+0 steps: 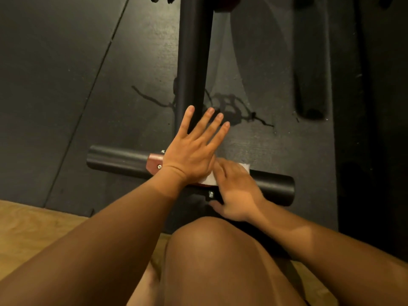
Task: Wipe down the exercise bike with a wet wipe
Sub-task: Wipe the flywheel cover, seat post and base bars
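left hand [189,154] splayed flat, 10 o'clock of right hand [236,188] (bracing, likely) | right hand curled, clamping wet wipe [209,179] onto base bar [274,186]

Matt black bar [117,161], wooden floor [33,228]

Looks like a home gym. Shows in dark rubber matting [66,85] at ten o'clock, wood flooring [33,228] at seven, exercise-bike frame [194,51] at twelve.
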